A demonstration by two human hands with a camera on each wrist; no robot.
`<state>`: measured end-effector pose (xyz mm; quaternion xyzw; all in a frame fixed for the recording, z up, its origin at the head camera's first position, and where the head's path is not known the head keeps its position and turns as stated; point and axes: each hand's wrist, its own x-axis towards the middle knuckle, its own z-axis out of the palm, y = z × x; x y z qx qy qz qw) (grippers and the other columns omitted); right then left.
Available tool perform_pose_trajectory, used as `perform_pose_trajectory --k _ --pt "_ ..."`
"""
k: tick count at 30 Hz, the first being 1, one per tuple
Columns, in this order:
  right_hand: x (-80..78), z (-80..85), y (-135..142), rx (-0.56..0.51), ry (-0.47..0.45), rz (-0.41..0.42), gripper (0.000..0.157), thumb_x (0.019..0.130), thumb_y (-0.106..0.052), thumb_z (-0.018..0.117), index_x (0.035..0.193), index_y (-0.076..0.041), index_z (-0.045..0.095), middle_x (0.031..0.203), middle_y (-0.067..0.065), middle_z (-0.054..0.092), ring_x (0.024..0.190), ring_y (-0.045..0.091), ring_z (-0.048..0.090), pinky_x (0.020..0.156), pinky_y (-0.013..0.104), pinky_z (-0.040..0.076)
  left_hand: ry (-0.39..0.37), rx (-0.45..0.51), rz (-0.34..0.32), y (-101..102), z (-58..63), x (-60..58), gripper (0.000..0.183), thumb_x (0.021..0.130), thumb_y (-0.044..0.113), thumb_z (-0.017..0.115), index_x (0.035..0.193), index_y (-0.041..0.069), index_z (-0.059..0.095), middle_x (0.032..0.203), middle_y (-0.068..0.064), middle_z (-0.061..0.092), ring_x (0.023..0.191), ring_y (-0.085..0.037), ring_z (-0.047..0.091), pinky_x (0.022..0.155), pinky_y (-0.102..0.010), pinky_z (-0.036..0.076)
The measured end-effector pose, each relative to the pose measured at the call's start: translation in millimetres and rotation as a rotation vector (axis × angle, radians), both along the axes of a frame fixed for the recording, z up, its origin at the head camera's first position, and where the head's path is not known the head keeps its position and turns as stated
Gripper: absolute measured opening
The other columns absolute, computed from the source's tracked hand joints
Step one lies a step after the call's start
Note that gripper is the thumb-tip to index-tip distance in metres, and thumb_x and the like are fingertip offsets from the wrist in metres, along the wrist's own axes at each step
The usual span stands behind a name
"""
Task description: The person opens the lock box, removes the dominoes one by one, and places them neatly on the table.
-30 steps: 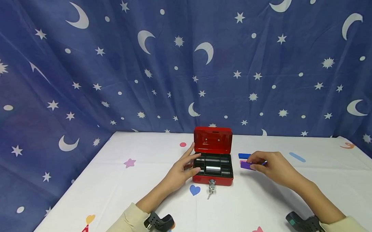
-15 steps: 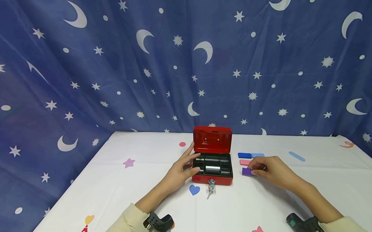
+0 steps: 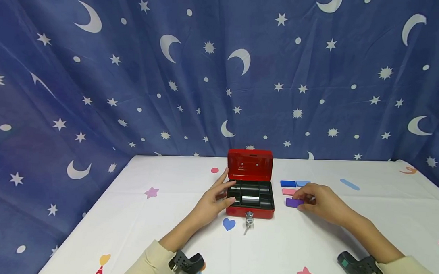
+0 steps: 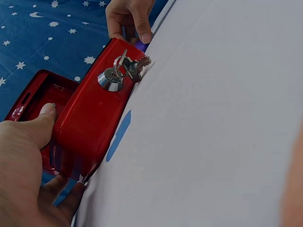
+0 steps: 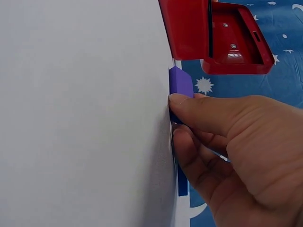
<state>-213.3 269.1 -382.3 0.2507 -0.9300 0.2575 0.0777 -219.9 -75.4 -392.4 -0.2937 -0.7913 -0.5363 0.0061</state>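
Observation:
A small red cash box (image 3: 233, 212) stands with its lid (image 3: 250, 166) raised and a black compartment tray (image 3: 250, 189) inside. Keys (image 3: 249, 220) hang from the lock at its front. My left hand (image 3: 209, 207) holds the box's left side, thumb over the rim and other fingers against the side wall. To the right of the box, my right hand (image 3: 324, 202) pinches a purple rectangular block (image 3: 292, 203) between thumb and finger, low at the tabletop. The right wrist view shows the thumb on the purple block (image 5: 182, 82); the far fingers are partly hidden.
Behind the purple block lie a pink block (image 3: 288, 192), a dark blue block (image 3: 288, 183) and a light blue block (image 3: 302, 183). A pale strip (image 3: 250, 199) sits in the tray. White patterned cloth (image 3: 189, 168) covers the table, and a starry blue curtain (image 3: 191, 120) hangs behind.
My right hand has brought the purple block slightly towards me and down, uncovering the pink and light blue blocks. The left hand has stayed on the cash box.

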Motion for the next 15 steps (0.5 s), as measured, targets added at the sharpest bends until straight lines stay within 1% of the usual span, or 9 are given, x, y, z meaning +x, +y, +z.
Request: perform_pose_trajectory --k 2,5,8,11,12,15 --pt "0.3 -0.8 0.0 0.003 0.006 -0.005 0.026 0.072 -0.006 0.083 0.094 -0.015 0.071 0.081 -0.010 0.058 0.072 0.008 0.052 0.063 0.023 0.051 0.005 -0.004 0.006 -0.4 -7.9 -5.4 0.054 0.090 0.011 0.066 0.140 0.005 0.048 0.159 0.004 0.013 0.142 -0.030 0.021 0.104 -0.043 0.039" --pt "0.6 -1.4 -0.6 0.011 0.010 -0.013 0.026 0.073 -0.007 0.082 0.096 -0.013 0.072 0.082 -0.010 0.057 0.072 0.009 0.051 0.063 0.023 0.050 0.006 0.000 0.007 -1.0 -11.6 -8.6 0.054 0.090 0.014 0.067 0.140 0.008 0.049 0.158 0.008 0.014 0.142 -0.029 0.022 0.104 -0.041 0.039" --pt "0.4 -1.4 -1.6 0.017 0.008 -0.028 0.026 0.074 -0.007 0.081 0.098 -0.012 0.073 0.082 -0.009 0.058 0.073 0.010 0.051 0.062 0.024 0.049 0.003 0.000 0.008 -1.5 -11.9 -8.7 0.054 0.090 0.017 0.067 0.140 0.010 0.049 0.158 0.011 0.013 0.142 -0.027 0.021 0.104 -0.039 0.039" --pt "0.7 -0.5 -2.7 0.020 0.002 -0.034 0.025 0.075 -0.008 0.081 0.098 -0.012 0.073 0.083 -0.009 0.058 0.073 0.010 0.050 0.062 0.024 0.048 0.006 0.002 0.005 -1.8 -11.6 -8.3 0.054 0.090 0.017 0.067 0.140 0.009 0.049 0.158 0.009 0.014 0.142 -0.028 0.021 0.104 -0.040 0.039" --pt "0.8 -0.3 -2.9 0.020 0.001 -0.037 0.025 0.075 -0.008 0.081 0.098 -0.011 0.072 0.083 -0.009 0.058 0.073 0.010 0.050 0.062 0.024 0.048 0.000 0.004 0.004 -1.3 -7.2 -5.2 0.054 0.090 0.015 0.067 0.140 0.007 0.049 0.159 0.006 0.014 0.142 -0.030 0.021 0.104 -0.042 0.038" --pt "1.4 -0.1 -3.0 0.015 0.004 -0.038 0.024 0.075 -0.008 0.081 0.098 -0.011 0.072 0.083 -0.009 0.059 0.073 0.009 0.051 0.062 0.024 0.049 0.001 0.009 0.001 -1.4 -7.9 -5.6 0.054 0.090 0.015 0.067 0.140 0.007 0.049 0.159 0.005 0.014 0.142 -0.030 0.021 0.104 -0.043 0.038"
